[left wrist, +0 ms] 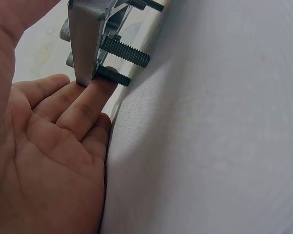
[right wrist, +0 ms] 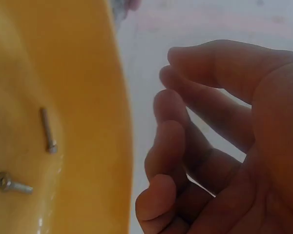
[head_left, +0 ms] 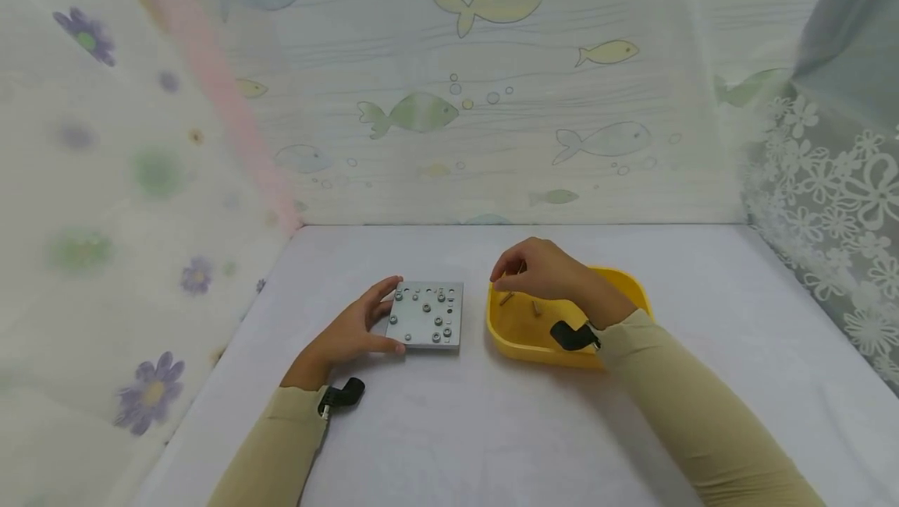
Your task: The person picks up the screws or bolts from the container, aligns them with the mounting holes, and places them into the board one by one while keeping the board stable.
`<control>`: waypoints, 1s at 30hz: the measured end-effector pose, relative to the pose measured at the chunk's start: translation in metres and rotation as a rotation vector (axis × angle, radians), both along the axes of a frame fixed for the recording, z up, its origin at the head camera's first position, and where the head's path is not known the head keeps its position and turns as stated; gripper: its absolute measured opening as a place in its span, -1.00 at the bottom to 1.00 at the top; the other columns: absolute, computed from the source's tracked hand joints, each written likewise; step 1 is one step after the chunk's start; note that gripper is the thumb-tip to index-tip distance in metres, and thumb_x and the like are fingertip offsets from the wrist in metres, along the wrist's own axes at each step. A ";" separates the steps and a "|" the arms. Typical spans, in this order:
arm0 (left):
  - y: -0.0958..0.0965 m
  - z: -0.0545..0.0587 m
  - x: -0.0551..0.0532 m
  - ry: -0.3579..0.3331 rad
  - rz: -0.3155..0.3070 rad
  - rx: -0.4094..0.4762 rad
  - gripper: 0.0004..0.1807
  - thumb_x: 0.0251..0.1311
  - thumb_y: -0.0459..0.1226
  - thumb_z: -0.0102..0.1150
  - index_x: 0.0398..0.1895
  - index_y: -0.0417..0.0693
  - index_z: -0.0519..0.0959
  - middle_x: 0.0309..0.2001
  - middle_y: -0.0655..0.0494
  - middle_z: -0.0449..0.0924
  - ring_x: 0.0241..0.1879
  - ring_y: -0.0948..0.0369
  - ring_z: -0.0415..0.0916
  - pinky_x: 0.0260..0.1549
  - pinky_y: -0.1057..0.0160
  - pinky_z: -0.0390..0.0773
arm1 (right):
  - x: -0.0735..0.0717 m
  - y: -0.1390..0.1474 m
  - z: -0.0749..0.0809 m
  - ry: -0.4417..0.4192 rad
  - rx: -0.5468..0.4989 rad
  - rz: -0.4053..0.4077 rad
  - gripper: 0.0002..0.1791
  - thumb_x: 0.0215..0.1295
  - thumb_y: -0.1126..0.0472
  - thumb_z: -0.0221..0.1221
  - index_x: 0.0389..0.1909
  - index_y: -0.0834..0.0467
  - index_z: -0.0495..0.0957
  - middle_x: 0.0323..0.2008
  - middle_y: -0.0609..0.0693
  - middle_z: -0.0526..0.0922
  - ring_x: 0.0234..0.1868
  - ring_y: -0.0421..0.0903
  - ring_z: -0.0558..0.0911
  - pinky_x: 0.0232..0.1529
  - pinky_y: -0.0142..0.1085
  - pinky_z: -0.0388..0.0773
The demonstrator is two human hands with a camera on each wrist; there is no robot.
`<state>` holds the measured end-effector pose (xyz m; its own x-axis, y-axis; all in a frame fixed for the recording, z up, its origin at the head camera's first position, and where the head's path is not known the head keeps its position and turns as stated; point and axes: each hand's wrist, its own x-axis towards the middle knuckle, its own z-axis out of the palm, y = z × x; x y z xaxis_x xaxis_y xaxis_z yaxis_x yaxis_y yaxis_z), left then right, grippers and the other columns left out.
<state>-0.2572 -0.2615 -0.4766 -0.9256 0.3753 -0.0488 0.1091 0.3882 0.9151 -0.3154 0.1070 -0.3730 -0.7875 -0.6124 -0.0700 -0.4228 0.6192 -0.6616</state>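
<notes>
A square metal plate [head_left: 425,315] with several socket-head screws and some bare holes stands left of the middle of the table. My left hand [head_left: 358,327] holds it at its left side, thumb at the near edge and fingers at the far one. In the left wrist view, threaded screw shanks [left wrist: 124,52] stick out from the plate's underside beside a fingertip. Over the left rim of a yellow bin [head_left: 541,352] hangs my right hand [head_left: 537,269], its fingers loosely bent. Nothing shows between its thumb and fingertips in the right wrist view.
Two loose screws lie in the bin; the right wrist view shows one short screw [right wrist: 13,183] and one longer, thinner screw [right wrist: 48,130]. A white cloth [head_left: 421,429] covers the table. Printed curtains [head_left: 492,140] stand behind it and at both sides.
</notes>
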 end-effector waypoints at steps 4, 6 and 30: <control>0.000 -0.001 0.000 0.004 0.003 0.001 0.41 -0.22 -0.18 0.75 0.68 0.27 -0.03 0.64 0.34 0.05 0.54 0.19 0.24 0.53 -0.10 0.06 | -0.005 0.007 -0.010 -0.031 0.061 -0.021 -0.81 0.39 0.02 0.32 -0.11 -0.02 0.79 -0.25 -0.06 0.74 -0.28 -0.11 0.58 -0.23 -0.26 0.54; 0.000 -0.002 -0.001 0.008 0.001 0.002 0.41 -0.22 -0.18 0.75 0.69 0.25 -0.03 0.65 0.31 0.04 0.54 0.19 0.24 0.54 -0.10 0.04 | -0.008 0.009 -0.014 -0.051 0.093 -0.034 -0.77 0.40 0.00 0.31 -0.06 -0.01 0.78 -0.23 -0.03 0.76 -0.29 -0.12 0.59 -0.25 -0.27 0.53; -0.001 -0.001 -0.001 0.015 -0.007 0.005 0.40 -0.19 -0.24 0.74 0.69 0.18 -0.05 0.65 0.27 0.04 0.53 0.19 0.26 0.54 -0.05 0.06 | -0.022 0.013 -0.047 -0.223 0.110 -0.120 -0.68 0.39 0.20 0.30 0.12 0.07 0.74 -0.49 0.02 0.72 -0.56 -0.10 0.65 -0.39 -0.31 0.64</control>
<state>-0.2581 -0.2626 -0.4777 -0.9236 0.3818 -0.0333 0.1254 0.3832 0.9151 -0.3374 0.1199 -0.4196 -0.8115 -0.4949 -0.3108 -0.1935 0.7293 -0.6562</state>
